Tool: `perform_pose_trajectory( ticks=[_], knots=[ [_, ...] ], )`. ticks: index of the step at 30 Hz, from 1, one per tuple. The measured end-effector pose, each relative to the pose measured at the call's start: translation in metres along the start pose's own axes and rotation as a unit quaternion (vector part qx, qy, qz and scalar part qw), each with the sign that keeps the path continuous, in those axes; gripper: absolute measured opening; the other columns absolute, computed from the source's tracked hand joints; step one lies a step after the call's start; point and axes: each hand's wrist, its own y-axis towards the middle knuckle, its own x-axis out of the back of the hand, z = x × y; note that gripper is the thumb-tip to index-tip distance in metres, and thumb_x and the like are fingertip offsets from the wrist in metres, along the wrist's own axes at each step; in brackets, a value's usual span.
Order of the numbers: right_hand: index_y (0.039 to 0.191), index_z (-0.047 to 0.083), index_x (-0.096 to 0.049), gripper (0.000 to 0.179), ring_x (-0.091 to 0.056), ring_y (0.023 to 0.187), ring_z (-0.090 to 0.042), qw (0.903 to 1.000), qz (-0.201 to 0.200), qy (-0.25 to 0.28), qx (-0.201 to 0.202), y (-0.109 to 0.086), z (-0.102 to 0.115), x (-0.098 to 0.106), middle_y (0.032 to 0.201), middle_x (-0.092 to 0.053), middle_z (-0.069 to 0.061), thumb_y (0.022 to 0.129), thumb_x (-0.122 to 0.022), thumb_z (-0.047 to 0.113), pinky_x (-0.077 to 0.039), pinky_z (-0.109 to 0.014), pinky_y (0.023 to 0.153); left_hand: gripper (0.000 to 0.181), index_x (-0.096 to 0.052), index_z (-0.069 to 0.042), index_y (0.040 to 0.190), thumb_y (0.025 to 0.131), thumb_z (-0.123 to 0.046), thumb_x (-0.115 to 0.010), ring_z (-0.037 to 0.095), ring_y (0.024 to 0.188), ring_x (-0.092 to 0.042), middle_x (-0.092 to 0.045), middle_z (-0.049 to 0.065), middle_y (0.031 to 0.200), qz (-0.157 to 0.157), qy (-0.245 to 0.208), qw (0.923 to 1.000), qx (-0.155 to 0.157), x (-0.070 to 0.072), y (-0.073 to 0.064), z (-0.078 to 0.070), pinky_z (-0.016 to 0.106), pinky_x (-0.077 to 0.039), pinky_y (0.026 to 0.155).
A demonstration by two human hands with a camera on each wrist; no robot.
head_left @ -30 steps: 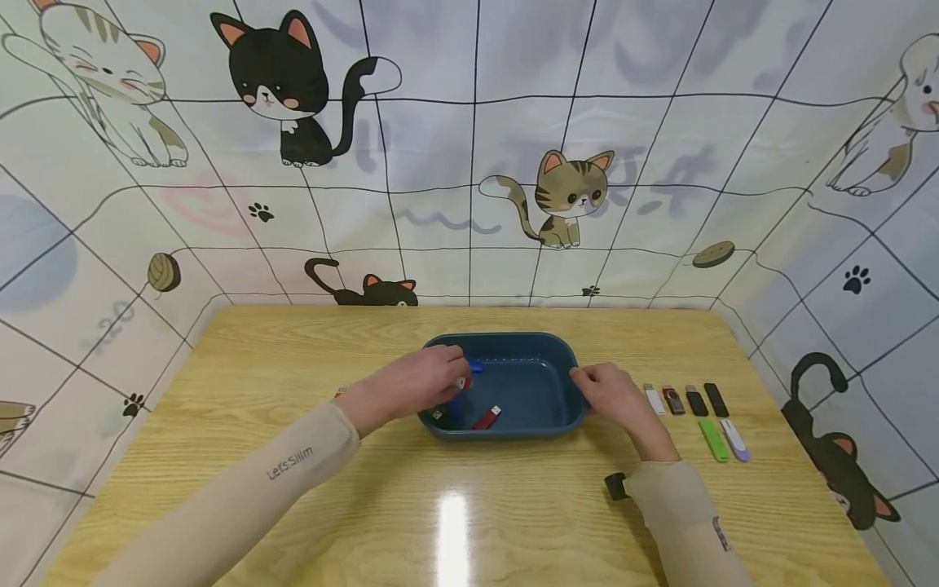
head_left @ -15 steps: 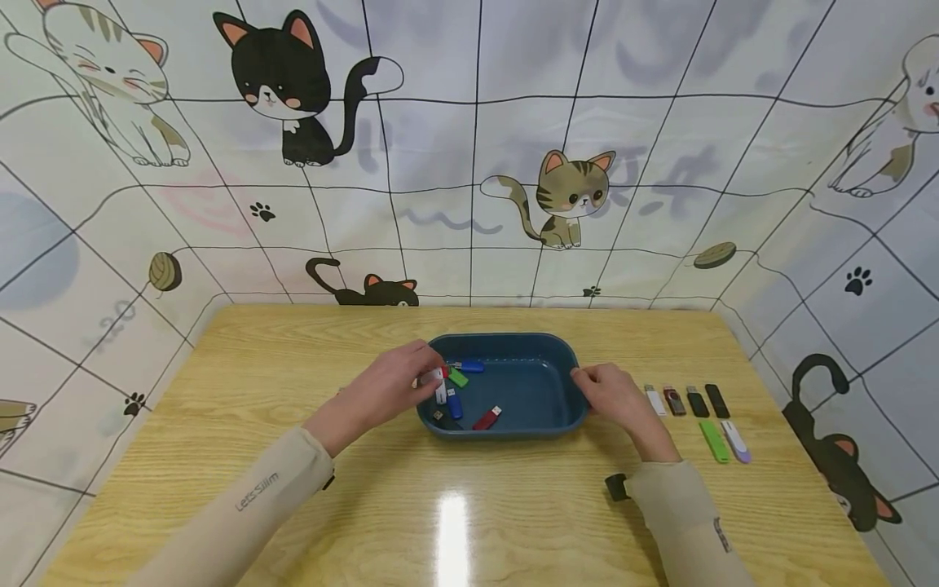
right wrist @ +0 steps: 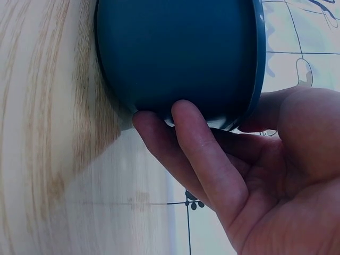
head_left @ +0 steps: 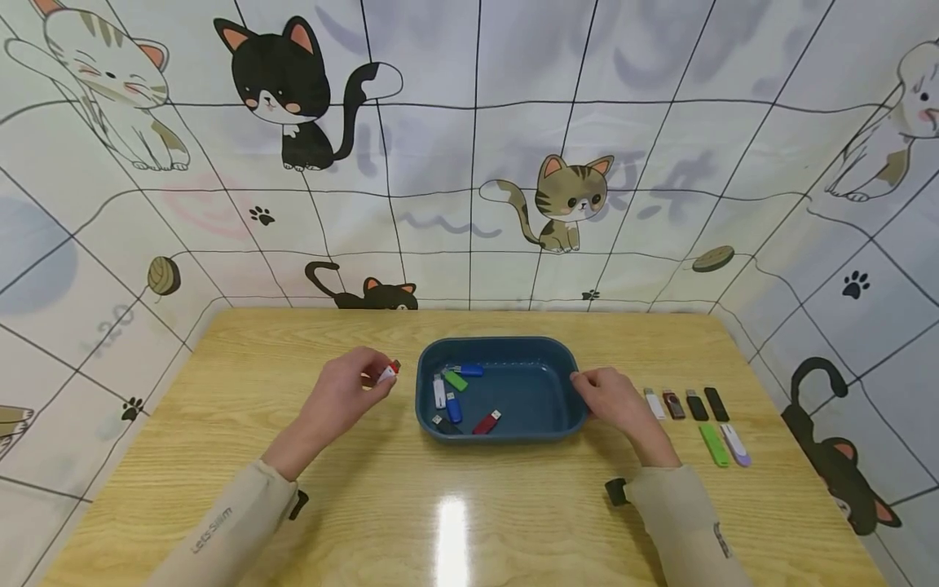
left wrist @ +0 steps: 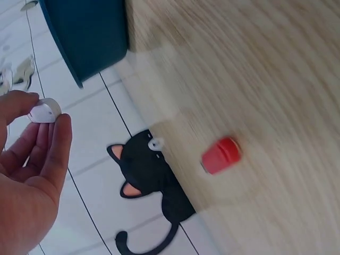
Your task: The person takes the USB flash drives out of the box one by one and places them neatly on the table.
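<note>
My left hand (head_left: 345, 390) pinches a white and red USB stick (head_left: 389, 372) between thumb and fingers, above the table just left of a dark blue plastic tub (head_left: 499, 437). In the left wrist view the pinched stick (left wrist: 44, 110) shows its white rounded end. At the tub's right end, my right hand (head_left: 612, 397) grips the rim, its fingers (right wrist: 202, 143) against the outer wall in the right wrist view. Inside the tub, mostly to the left, lie several USB sticks, among them a green one (head_left: 456, 381), a white one (head_left: 439, 391) and a dark red one (head_left: 487, 422).
On the table (head_left: 543, 522), right of the tub, several USB sticks lie in two rows, including a bright green one (head_left: 714, 444) and a black one (head_left: 716, 403). A short red object (left wrist: 221, 155) lies on the table in the left wrist view. Cat-print sheeting stands behind.
My left hand has come out of the tub and moved left with the white and red USB stick, uncovering the sticks inside. The right hand stays on the rim.
</note>
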Motion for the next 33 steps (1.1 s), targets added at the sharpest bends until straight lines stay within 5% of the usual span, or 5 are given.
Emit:
perform_pose_trajectory(
  ticks=[11,17,33],
  knots=[
    [0.080,0.001,-0.067,0.044,-0.071,0.068,-0.024,1.0000,0.000,-0.002,-0.001,-0.001,0.000,0.000,0.063,-0.055,-0.007,0.111,-0.045,0.025,-0.057,-0.037,0.065,0.018,-0.071,-0.004,0.107,0.095,-0.017,-0.072,0.022,0.087,-0.068,-0.068,0.002,0.090,-0.032,0.013,0.9939,0.105,0.027,-0.022,0.028,0.041,-0.056,0.078],
    [0.084,0.001,-0.070,0.043,-0.071,0.067,-0.025,1.0000,-0.001,-0.004,0.003,-0.001,0.000,0.000,0.065,-0.057,-0.006,0.111,-0.045,0.025,-0.057,-0.036,0.064,0.017,-0.070,-0.003,0.103,0.094,-0.018,-0.072,0.019,0.080,-0.061,-0.067,0.002,0.086,-0.017,0.034,0.9903,0.133,0.034,-0.032,0.042,0.031,-0.048,0.068],
    [0.080,0.002,-0.066,0.044,-0.070,0.067,-0.026,1.0000,-0.004,-0.004,-0.002,-0.002,0.001,-0.001,0.064,-0.056,-0.006,0.111,-0.046,0.025,-0.056,-0.036,0.063,0.024,-0.070,0.003,0.099,0.095,-0.021,-0.072,0.019,0.072,-0.057,-0.069,0.007,0.086,0.039,0.056,0.9786,0.194,0.041,-0.040,0.058,0.034,-0.045,0.061]
  ],
)
